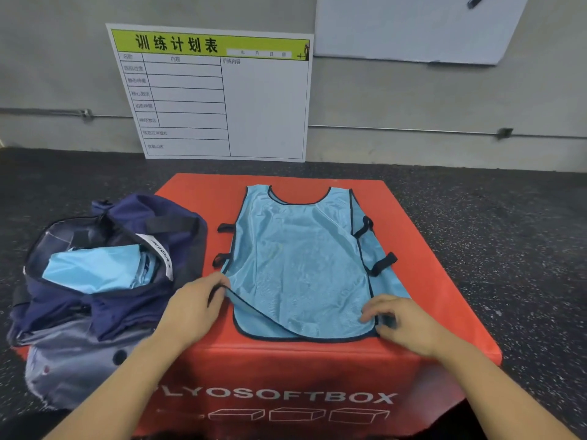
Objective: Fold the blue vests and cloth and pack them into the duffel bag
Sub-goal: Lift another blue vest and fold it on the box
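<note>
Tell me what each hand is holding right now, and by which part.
Both hold the blue vest spread on the red box. The left hand pinches its lower left edge; the right hand grips its lower right corner.

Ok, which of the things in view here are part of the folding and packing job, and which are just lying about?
Part of the job:
- blue vest, flat on the red soft box
- left hand and right hand, pinching its bottom corners
- duffel bag, open
- folded blue fabric already inside

Just lying about:
- training chart against the wall
- white board with a pen
</note>
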### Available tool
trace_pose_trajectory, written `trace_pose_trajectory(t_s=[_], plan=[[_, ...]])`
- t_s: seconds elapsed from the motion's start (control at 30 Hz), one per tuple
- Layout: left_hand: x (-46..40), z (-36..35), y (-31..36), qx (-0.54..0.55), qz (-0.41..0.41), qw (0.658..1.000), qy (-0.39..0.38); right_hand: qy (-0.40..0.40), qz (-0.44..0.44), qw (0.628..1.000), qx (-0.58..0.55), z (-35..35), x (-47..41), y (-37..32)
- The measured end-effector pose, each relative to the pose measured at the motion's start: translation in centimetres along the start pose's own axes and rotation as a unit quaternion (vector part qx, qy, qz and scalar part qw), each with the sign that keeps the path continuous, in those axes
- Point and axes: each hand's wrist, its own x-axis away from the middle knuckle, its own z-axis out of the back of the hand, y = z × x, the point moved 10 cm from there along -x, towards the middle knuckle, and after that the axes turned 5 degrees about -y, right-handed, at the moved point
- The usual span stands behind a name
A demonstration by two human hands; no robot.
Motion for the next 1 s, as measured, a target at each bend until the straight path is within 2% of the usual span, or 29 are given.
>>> trace_pose_trajectory(t_s=[0.27,0.4,0.47,0.6,0.67,0.73,0.83,0.9,1.0], plan=[[-0.7,-0.1,1.3,0.04,-0.003,0.999,0.003,0.01,0.006,1.0,0.018,0.3,-0.4,-0.1],[-1.0,-0.1,1.4,0.055,0.007,0.998,0.0,0.045,0.004,0.999,0.021,1.1,-0.3,0.0],[-1.1,0.2,1.8,0.063,0.002,0.998,0.011,0.088,0.009,0.996,0.028,2.3,-0.3,-0.4],[-1.4,1.0,3.1,0.118,-0.01,0.992,0.034,0.229,0.011,0.973,-0.001,7.2,1.5,0.3],[-1.5,0.4,4.0,0.143,-0.027,0.989,0.015,0.267,-0.006,0.964,0.001,9.1,3.1,2.0],[-1.1,-1.2,4.8,0.143,-0.056,0.988,-0.032,0.261,-0.028,0.965,0.019,9.4,4.2,3.7],[-0.2,-3.9,5.0,0.101,-0.096,0.985,-0.102,0.182,-0.054,0.98,0.059,7.5,4.3,5.1],[0.2,-4.7,4.7,0.063,-0.12,0.983,-0.121,0.136,-0.055,0.985,0.088,6.1,4.1,5.5],[0.6,-4.6,4.4,0.048,-0.14,0.981,-0.126,0.11,-0.044,0.984,0.136,5.4,4.0,5.9]])
